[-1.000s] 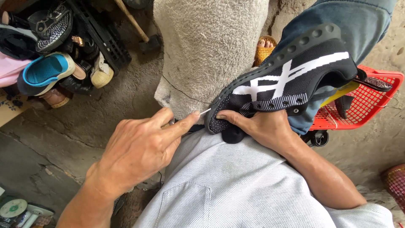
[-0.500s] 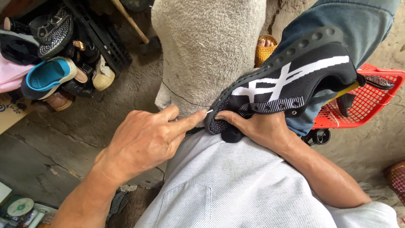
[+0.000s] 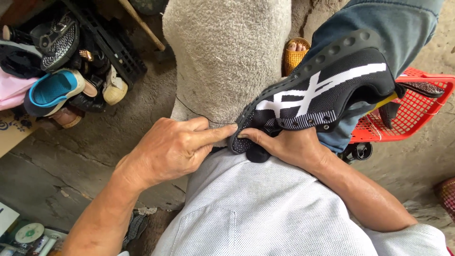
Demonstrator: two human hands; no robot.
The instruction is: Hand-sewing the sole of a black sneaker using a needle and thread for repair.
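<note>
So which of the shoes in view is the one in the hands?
The black knit sneaker with white stripes, gripped at its heel; the blue-lined clog and others sit piled far left.

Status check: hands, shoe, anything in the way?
Left hand pinching thread at the toe. Right hand gripping black-and-white sneaker against the lap. Nothing between hands and shoe.

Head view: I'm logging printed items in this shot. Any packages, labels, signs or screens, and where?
Round label: bottom left corner, a white and green disc, too small to tell what it sits on.
Flat sheet: left edge, pale with blue pattern, partly cut off.
No signs or screens.
</note>
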